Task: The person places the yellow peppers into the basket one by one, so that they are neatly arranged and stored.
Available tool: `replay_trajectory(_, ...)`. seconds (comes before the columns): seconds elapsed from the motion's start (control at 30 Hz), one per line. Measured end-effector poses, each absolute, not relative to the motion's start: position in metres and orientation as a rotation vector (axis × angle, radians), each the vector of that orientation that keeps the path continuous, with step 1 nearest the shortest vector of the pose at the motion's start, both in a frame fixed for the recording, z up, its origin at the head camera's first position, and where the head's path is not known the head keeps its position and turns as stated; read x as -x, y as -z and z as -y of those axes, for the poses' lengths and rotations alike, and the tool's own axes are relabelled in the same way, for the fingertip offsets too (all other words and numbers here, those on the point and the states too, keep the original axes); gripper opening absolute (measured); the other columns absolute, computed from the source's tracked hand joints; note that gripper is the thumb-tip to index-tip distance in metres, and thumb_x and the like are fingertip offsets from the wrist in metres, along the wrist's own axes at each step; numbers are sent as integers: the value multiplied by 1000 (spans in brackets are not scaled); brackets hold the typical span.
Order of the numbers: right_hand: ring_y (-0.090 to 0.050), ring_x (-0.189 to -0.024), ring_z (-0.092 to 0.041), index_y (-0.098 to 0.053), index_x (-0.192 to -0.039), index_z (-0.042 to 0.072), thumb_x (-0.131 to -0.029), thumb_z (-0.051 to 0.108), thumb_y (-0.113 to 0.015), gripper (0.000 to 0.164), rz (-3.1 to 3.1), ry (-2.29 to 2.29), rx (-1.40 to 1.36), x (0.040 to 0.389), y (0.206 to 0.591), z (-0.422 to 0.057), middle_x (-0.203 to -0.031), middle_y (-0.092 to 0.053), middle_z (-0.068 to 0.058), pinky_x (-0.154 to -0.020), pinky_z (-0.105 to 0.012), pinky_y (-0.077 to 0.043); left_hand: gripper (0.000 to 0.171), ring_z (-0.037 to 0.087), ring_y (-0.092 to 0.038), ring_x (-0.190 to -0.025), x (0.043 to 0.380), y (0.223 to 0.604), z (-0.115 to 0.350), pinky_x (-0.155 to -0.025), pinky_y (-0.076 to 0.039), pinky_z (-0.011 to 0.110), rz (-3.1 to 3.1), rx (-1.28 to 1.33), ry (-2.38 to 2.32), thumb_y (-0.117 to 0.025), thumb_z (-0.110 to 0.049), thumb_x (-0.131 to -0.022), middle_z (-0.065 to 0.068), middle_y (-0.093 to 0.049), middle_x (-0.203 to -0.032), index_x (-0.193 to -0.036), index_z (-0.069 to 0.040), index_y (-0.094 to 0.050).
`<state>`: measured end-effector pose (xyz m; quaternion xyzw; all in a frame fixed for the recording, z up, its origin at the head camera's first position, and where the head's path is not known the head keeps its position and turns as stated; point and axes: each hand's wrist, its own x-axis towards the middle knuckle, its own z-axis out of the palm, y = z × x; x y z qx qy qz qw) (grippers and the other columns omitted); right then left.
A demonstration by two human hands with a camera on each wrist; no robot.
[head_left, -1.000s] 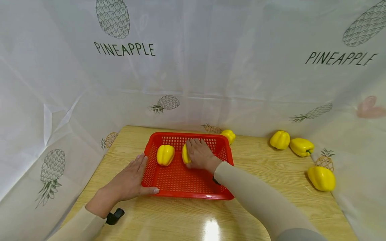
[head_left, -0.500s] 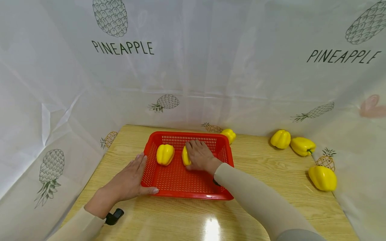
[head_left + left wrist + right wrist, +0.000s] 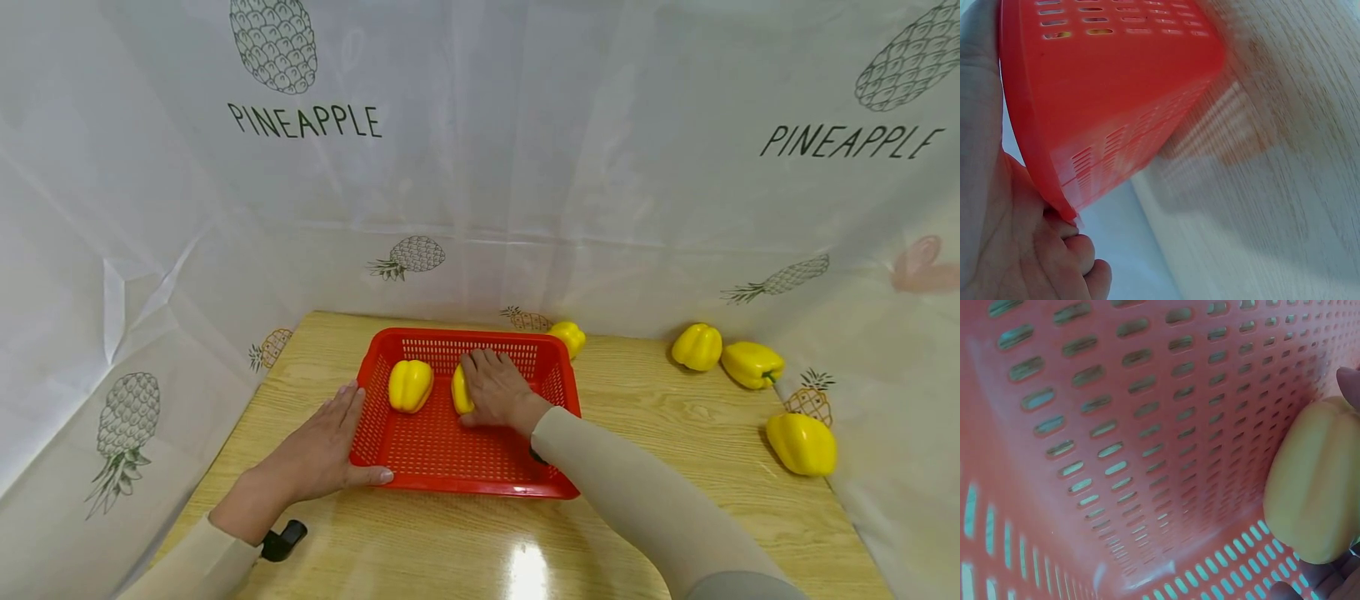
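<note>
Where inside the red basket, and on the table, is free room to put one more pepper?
In the red basket, the near half is bare, below the left pepper and the right hand. The table is free between the basket and the right-side peppers; its back-right corner is crowded.

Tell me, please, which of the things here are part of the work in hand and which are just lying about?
In hand:
- red perforated plastic basket, steadied by left hand
- yellow bell pepper gripped by right hand
- second yellow pepper in basket

Lying about:
- four yellow peppers on wooden table
- pineapple-print curtain
</note>
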<state>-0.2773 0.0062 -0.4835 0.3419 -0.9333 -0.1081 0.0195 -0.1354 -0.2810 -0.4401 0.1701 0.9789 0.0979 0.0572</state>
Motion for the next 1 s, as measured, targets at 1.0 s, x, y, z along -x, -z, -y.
replay_trajectory(1.0,-44,-145,-33,-24,-164,2,-88,79,-63,115,2876,236,-1030,268,427,-25,-161,-41,-16,-121,-54,-41,140,51,-23,-157,133,440,280,-124,-29,65,-2955,-494,-336,-53,-95,-79,34,-18,-170,-163,12,-18)
